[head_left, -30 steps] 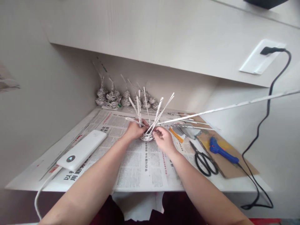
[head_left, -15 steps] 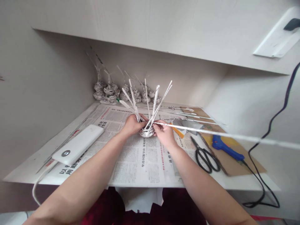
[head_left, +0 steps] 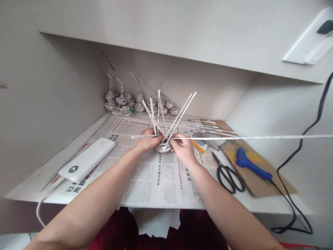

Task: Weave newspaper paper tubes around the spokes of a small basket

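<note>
Between my hands, over the newspaper, is a small woven paper basket (head_left: 163,148) with a rounded base. Several rolled-paper spokes (head_left: 179,116) fan up and out from its rim. My left hand (head_left: 151,140) is closed on the basket's left side, thumb at the rim; one spoke points left across it. On the right side, my right hand (head_left: 181,144) pinches a long rolled-paper strip (head_left: 234,138) at the rim, and the strip runs far out to the right. The fingertips behind the basket are partly hidden.
Black scissors (head_left: 227,175) and a blue glue gun (head_left: 252,165) on cardboard (head_left: 270,184) lie at right, with a dark cord. A white power bank (head_left: 87,159) lies left. Woven gourd shapes (head_left: 122,102) line the back under a low overhang (head_left: 182,31); loose paper sticks (head_left: 203,125) lie before them.
The basket has turned slightly in my hands, and its spokes stand at different angles. One spoke now points left over my left hand. The long strip's far end has risen to nearly level.
</note>
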The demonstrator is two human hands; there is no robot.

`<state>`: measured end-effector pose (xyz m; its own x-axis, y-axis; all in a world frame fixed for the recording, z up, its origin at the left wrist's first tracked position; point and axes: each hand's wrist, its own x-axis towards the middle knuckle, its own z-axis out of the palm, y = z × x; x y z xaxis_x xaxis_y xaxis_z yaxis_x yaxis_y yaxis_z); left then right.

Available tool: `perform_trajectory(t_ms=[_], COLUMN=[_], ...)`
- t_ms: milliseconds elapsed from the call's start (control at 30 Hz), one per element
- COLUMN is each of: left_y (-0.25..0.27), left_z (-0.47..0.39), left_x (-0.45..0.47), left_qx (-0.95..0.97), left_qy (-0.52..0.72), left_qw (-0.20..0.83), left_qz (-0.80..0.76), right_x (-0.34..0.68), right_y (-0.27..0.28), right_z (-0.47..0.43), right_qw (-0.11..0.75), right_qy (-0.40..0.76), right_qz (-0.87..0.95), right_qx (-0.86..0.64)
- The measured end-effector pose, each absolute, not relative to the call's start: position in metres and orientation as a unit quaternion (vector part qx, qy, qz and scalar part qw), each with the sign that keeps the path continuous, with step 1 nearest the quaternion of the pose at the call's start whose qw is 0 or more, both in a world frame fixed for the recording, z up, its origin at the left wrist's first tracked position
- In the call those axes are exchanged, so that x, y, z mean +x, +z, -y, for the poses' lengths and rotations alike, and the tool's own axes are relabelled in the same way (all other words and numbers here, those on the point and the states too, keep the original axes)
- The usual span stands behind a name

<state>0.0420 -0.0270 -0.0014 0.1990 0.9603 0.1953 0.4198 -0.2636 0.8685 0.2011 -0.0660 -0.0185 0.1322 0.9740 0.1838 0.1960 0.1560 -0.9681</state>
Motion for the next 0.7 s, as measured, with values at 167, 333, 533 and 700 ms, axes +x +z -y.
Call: perform_trajectory(t_ms=[167, 333, 533, 700], left_y=[0.002, 0.001, -0.003, -0.004], left_z=[0.029, 0.028, 0.024, 0.023], left_x=[0.041, 0.041, 0.038, 0.039], left_qx=[0.700, 0.711, 0.734, 0.723], left_qy=[0.389, 0.389, 0.363, 0.380], left_qw=[0.349, 0.374, 0.363, 0.356], left_qz=[-0.486, -0.451, -0.445, -0.454], right_x=[0.203, 0.203, 0.201, 0.199], right_y=[-0.026, -0.031, -0.030, -0.025], right_z=[0.065, 0.064, 0.065, 0.068], right_qw=[0.498, 0.505, 0.533, 0.540], right_qy=[0.310, 0.281, 0.284, 0.276], right_qz=[0.579, 0.585, 0.570, 0.567], right_qx=[-0.566, -0.569, -0.557, -0.558])
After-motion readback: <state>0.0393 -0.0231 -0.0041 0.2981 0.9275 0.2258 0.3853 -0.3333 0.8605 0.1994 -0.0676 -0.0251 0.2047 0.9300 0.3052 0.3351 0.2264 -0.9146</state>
